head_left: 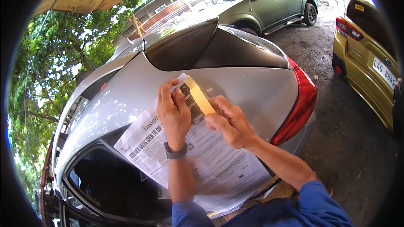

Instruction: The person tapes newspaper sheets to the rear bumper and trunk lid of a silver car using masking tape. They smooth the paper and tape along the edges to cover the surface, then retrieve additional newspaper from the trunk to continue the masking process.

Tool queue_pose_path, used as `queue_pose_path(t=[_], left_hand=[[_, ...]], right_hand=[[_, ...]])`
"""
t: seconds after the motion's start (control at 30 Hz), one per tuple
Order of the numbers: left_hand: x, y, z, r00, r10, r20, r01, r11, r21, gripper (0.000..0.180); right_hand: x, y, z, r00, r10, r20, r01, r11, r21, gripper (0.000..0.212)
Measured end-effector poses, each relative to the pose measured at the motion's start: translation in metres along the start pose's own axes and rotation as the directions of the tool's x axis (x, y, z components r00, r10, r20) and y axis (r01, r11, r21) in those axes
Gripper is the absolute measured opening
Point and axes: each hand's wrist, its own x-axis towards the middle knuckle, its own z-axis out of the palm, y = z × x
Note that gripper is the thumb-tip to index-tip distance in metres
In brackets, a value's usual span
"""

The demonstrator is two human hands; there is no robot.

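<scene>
My right hand (228, 120) pinches the near end of the yellow tape (199, 96) between thumb and fingers. My left hand (174, 111) is closed on the newspaper (219, 153) at its top corner; cannot tell whether it also grips the tape. Tape lies slantwise over the sheet, between my hands. Beneath: silver car (248, 86), red tail light (299, 101) to the right. Farther right, gold car (357, 54); beyond, green SUV (275, 2).

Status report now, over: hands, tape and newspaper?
Right hand gripping yellow tape strip. Left hand at upper corner of newspaper. Both hands hide part of the page.
</scene>
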Motion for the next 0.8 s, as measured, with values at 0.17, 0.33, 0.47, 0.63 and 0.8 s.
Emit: queue_pose_path(t=[0.17, 0.33, 0.47, 0.63, 0.8], left_hand=[[0.006, 0.006, -0.011, 0.962, -0.206, 0.178, 0.235, 0.959, -0.157, 0.017], [0.022, 0.020, -0.014, 0.940, -0.256, 0.224, 0.280, 0.957, -0.080, 0.025], [0.032, 0.020, -0.010, 0.954, -0.149, 0.262, 0.126, 0.987, 0.102, 0.027], [0.028, 0.014, -0.007, 0.947, -0.192, 0.258, 0.204, 0.979, -0.020, 0.025], [0.023, 0.016, 0.001, 0.983, -0.068, 0.171, 0.041, 0.987, 0.156, 0.021]], right_hand=[[0.008, -0.002, 0.005, 0.999, 0.039, -0.035, -0.035, 0.993, 0.109, 0.023], [0.009, -0.005, 0.003, 0.997, 0.082, -0.007, -0.082, 0.996, 0.023, 0.024], [0.008, -0.004, 0.004, 0.998, 0.053, -0.021, -0.052, 0.998, 0.042, 0.023], [0.006, -0.002, -0.001, 0.993, 0.098, 0.066, -0.106, 0.986, 0.128, 0.029], [0.001, -0.009, -0.004, 0.998, -0.064, -0.022, 0.059, 0.980, -0.190, 0.035]])
